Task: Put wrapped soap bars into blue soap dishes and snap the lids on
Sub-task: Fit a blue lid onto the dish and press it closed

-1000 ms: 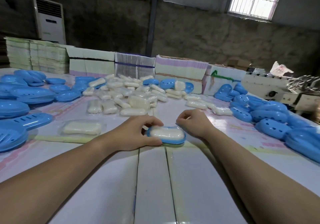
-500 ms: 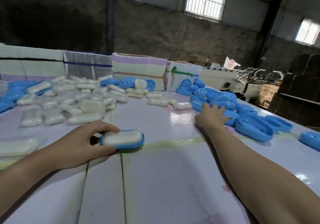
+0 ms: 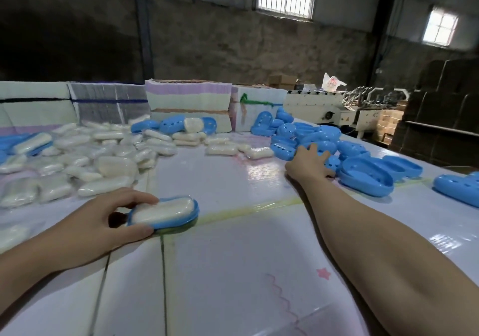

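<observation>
Left hand [image 3: 103, 221] gripping soap-filled blue dish [image 3: 166, 212]; right hand [image 3: 309, 164] reaching onto piled blue lids [image 3: 318, 138] far right.

The soap dish [image 3: 178, 220] and the lids [image 3: 365, 177] were blue. The wrapped soap bars [image 3: 108, 165] were off-white. The table [image 3: 233, 271] was pale lilac, bearing a pink star [image 3: 323, 273].
</observation>
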